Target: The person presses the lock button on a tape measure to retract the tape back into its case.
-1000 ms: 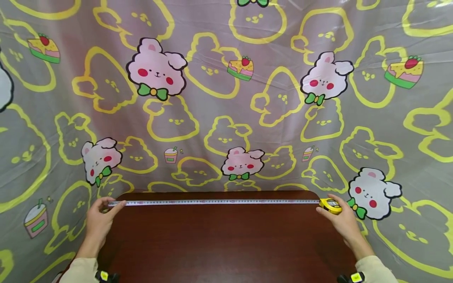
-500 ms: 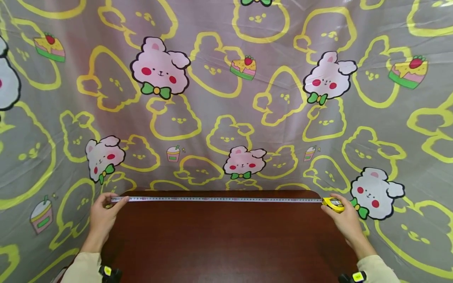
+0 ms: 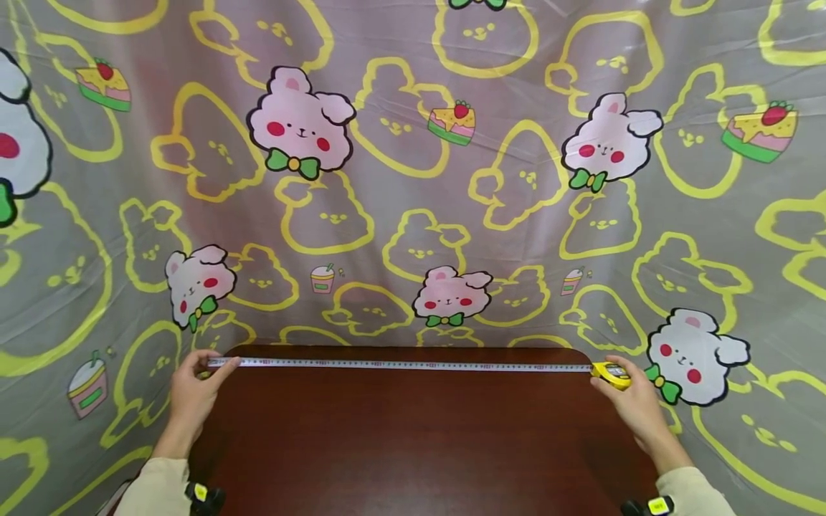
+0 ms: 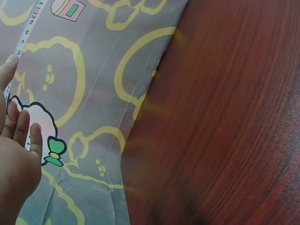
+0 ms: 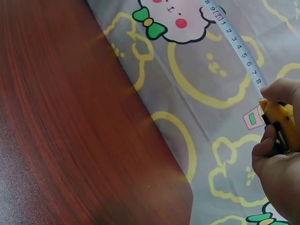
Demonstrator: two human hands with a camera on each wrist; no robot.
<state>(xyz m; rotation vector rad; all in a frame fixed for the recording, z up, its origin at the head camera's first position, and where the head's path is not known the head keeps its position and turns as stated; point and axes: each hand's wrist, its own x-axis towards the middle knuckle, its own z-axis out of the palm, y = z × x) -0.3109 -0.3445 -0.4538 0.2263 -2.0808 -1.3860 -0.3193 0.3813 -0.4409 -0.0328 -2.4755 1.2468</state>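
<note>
A yellow tape measure sits in my right hand, which grips its case between thumb and fingers. From the case the white blade runs straight across to the left, near the far edge of the tabletop. My left hand pinches the blade's free end between thumb and fingers. In the left wrist view the left hand is partly cut off, with the blade rising past the thumb. The right wrist view has the yellow case in the fingers and the numbered blade leading away.
A dark reddish-brown wooden table with rounded far corners lies below the blade. Behind it and at both sides hangs a grey curtain with yellow outlines and white cartoon animals.
The whole view has shifted, so hands, tape and curtain appear a little farther right. The blade lies slightly nearer the table's far edge than a second ago. Both grips stay the same.
</note>
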